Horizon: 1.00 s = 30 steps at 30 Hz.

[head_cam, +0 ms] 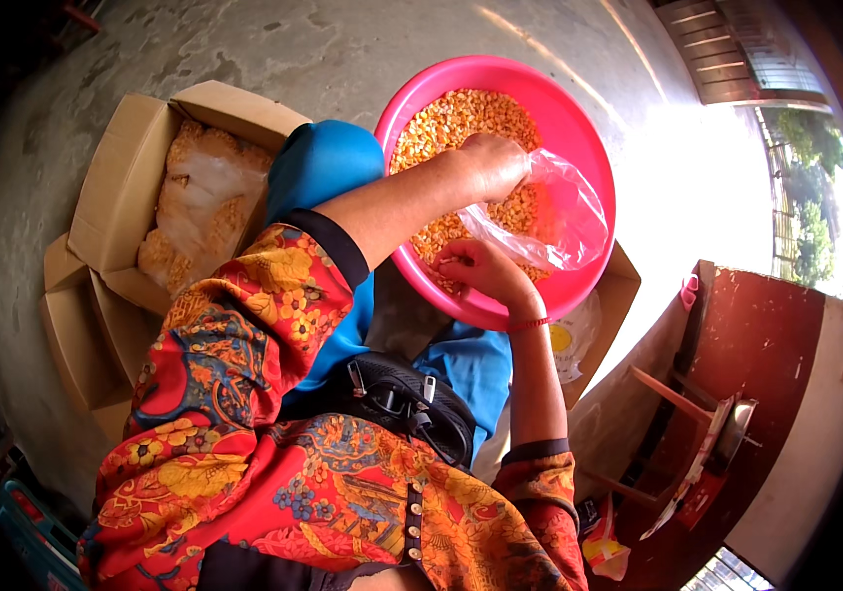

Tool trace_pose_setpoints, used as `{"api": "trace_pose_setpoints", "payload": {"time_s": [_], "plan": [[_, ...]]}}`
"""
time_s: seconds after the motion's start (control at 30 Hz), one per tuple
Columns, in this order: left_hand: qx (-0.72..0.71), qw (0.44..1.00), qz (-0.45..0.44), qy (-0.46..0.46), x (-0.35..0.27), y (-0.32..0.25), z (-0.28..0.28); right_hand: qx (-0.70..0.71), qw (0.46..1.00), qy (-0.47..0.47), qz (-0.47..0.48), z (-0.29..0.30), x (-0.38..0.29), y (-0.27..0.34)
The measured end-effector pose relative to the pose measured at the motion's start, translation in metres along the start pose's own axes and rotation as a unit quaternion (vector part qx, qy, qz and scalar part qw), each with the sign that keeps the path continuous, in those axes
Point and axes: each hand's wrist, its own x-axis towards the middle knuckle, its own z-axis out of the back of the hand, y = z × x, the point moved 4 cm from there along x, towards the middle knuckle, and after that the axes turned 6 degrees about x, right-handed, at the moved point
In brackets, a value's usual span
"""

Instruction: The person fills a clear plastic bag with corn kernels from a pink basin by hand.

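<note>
A pink plastic basin (598, 170) holds a heap of loose yellow-orange corn kernels (458, 111), banked towards its left side. Over the kernels, my left hand (494, 167) grips a clear plastic bag (576, 199) by its edge; the bag spreads open towards the basin's right wall. My right hand (491, 272) is low over the near side of the basin, fingers curled close to the kernels beside the rim. Whether kernels lie between those fingertips is unclear. The fingers of my left hand are mostly hidden behind its back.
Left of my knee, a cardboard box (118, 185) holds clear bags of corn (207, 199). Another open cardboard box (85, 332) lies beside it. Under the basin's right side shows a cardboard flap (617, 288) with a printed plastic bag (576, 336). Wooden furniture (754, 332) stands right.
</note>
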Motion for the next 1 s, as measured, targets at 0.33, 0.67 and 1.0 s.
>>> {"api": "trace_pose_setpoints", "payload": {"time_s": [0.33, 0.67, 1.0], "plan": [[-0.008, 0.995, 0.030, -0.098, 0.004, 0.005, 0.002, 0.219, 0.956, -0.181, 0.075, 0.061, -0.047, 0.041], [0.003, 0.993, 0.022, -0.120, 0.005, 0.006, 0.001, -0.007, 0.924, -0.377, 0.065, 0.095, -0.038, 0.026], [-0.016, 0.995, -0.006, -0.096, 0.000, 0.000, 0.007, -0.326, 0.929, -0.122, 0.126, 0.007, -0.007, -0.008]]}}
